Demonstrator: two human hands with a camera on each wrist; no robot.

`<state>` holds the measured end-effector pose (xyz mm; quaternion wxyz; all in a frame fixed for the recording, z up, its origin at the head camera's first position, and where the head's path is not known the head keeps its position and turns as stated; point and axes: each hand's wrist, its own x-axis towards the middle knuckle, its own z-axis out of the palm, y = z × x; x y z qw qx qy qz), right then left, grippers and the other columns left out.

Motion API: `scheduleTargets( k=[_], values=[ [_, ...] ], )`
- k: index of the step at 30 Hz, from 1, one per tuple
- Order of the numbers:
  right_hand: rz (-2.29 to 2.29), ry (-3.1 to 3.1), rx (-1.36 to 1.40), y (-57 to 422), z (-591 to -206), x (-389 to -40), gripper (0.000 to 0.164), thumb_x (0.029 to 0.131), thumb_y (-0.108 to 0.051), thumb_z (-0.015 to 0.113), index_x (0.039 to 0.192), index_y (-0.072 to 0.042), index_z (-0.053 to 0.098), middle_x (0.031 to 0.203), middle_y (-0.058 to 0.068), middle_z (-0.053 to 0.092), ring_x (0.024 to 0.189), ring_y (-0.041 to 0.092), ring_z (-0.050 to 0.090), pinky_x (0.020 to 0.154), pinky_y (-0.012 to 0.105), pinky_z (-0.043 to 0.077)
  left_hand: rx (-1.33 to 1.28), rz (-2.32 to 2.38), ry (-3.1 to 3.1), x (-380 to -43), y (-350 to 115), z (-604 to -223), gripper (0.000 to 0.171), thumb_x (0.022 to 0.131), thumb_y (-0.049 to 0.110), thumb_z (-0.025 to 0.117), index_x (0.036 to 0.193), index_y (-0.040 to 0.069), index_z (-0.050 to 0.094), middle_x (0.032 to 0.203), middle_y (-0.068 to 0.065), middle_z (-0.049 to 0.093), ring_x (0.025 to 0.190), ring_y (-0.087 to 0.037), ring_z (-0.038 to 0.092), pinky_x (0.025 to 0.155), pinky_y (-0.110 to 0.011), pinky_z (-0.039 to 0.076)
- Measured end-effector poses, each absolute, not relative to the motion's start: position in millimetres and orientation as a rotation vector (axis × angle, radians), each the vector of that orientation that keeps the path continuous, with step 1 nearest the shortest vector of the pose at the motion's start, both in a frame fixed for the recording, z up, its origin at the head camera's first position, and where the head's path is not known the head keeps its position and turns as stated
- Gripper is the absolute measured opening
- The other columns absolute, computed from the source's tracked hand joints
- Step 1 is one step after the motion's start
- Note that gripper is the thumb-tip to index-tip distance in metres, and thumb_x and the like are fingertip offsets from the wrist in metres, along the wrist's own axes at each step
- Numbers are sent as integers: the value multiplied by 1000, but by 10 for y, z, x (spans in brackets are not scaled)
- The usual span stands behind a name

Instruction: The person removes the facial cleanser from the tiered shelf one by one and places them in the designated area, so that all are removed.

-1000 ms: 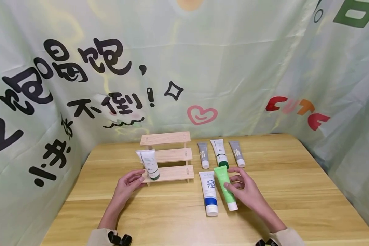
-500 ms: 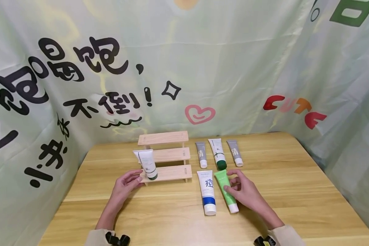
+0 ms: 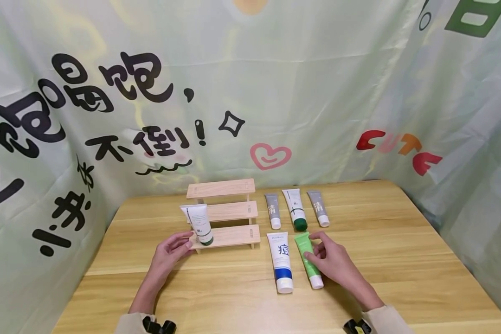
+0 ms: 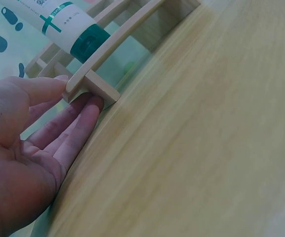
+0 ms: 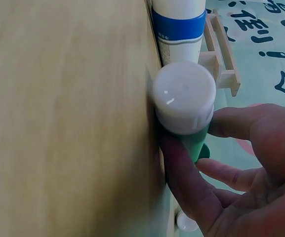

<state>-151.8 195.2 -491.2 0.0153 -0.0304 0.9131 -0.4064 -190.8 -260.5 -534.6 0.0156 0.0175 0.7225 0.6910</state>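
At the left end of a three-step wooden display rack [image 3: 234, 235], my left hand [image 3: 172, 250] pinches the lowest step, thumb on top and fingers beneath in the left wrist view. A white tube with a green cap [image 3: 198, 223] stands upright on that step. My right hand [image 3: 330, 257] holds a light green tube [image 3: 308, 255] by its sides, thumb and fingers on either side of it. Its white cap [image 5: 184, 96] faces the right wrist camera, close over the table. Left of it lies a white tube with a blue band [image 3: 280, 255].
Behind the green tube lie a grey tube [image 3: 272, 211], a white tube with a dark green cap [image 3: 294, 206] and another grey tube [image 3: 318, 206] in a row. A printed cloth [image 3: 317, 93] hangs along the back of the wooden table [image 3: 217, 297].
My right hand has brought the green tube slightly toward me and away from the blue-banded tube, widening the gap. My left hand keeps its place on the rack. The head view has shifted a little.
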Motion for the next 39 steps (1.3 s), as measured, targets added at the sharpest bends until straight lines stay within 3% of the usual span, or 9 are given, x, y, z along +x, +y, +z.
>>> scheduleTargets(
  k=[14,30,39],
  values=[
    [-1335,2711,38,1961,-4925,-1494,37,96,-13,73,129,-3,58,85,6,61,71,19,58,46,30,57,93,2141,2249,-1918,-2608,-5372,42,99,9,70,134,-9,58,132,-26,62,103,-16,70,90,-35,62],
    [-1359,2689,43,1959,-4918,-1497,38,96,-13,74,129,-4,58,86,7,61,69,19,58,45,31,58,117,2142,2260,-1913,-2618,-5364,41,99,8,69,133,-11,57,129,-23,65,102,-16,71,89,-36,62],
    [-1373,2651,47,2009,-4883,-1489,42,98,-11,70,136,-6,53,92,9,60,68,21,59,46,33,60,104,2144,2270,-1915,-2599,-5363,41,99,9,70,133,-10,59,131,-28,62,102,-17,71,89,-35,62]
  ],
)
